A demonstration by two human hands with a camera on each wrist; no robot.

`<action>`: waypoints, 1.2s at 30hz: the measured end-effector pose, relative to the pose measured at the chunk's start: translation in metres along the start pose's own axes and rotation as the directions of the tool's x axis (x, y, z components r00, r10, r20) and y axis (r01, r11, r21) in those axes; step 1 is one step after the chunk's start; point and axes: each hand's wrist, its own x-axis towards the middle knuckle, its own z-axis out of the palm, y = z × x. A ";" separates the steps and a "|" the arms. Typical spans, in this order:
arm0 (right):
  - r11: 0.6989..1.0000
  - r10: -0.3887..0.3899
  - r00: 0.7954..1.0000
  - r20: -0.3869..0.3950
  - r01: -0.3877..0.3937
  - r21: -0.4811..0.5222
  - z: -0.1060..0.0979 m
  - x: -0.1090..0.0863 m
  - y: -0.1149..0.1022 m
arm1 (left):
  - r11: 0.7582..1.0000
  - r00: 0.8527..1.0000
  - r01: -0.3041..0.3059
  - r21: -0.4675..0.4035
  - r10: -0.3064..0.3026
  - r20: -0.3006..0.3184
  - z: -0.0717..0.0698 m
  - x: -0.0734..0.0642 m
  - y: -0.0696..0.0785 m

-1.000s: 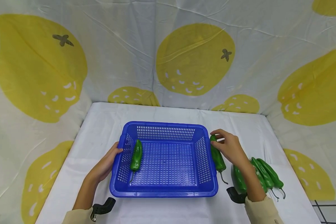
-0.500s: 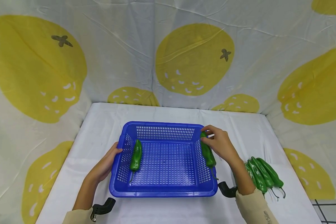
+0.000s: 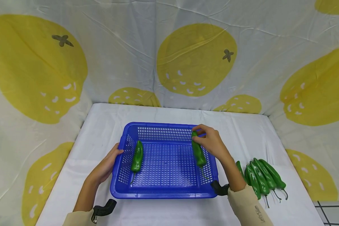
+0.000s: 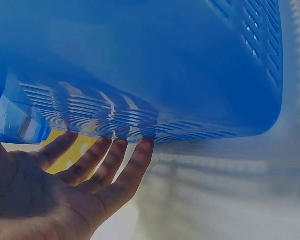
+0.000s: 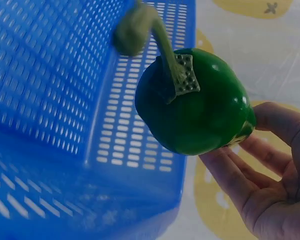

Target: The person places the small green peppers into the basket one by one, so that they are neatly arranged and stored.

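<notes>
A blue perforated plastic basket (image 3: pixel 164 196) stands on the white cloth, its left side held by my left hand (image 3: pixel 105 164). The thumb lies at the rim, and the fingers (image 4: pixel 132 167) touch the outer wall in the left wrist view. With thumb and fingertips, my right hand (image 3: pixel 212 141) pinches a long green pepper (image 3: pixel 198 152) by its far end, over the basket's right part. Its stem (image 5: pixel 162 42) points toward the camera in the right wrist view. Another green pepper (image 3: pixel 137 157) lies inside the basket along the left wall.
Several green peppers (image 3: pixel 266 175) lie side by side on the white cloth (image 3: pixel 169 213), right of the basket and partly behind the right forearm. A lemon-print curtain (image 3: pixel 124 62) rises at the back and both sides.
My right hand has carried the pepper leftward, from outside the basket's right rim to over its inside. The left hand, the basket and the pepper lying in it have stayed put.
</notes>
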 end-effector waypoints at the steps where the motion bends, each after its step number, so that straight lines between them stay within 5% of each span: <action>1: 1.000 0.002 1.000 0.003 -0.002 0.009 0.002 0.001 -0.001 | 1.000 1.000 -0.001 0.002 0.001 -0.001 0.000 0.000 0.000; 23: 0.989 0.062 0.998 0.001 -0.061 0.137 0.049 0.022 -0.016 | 1.000 1.000 -0.002 -0.001 0.002 0.002 -0.001 0.001 -0.002; 36: 0.952 0.079 0.997 0.027 -0.083 0.296 0.079 0.034 -0.025 | 1.000 1.000 -0.005 -0.005 0.005 0.007 -0.001 0.001 -0.001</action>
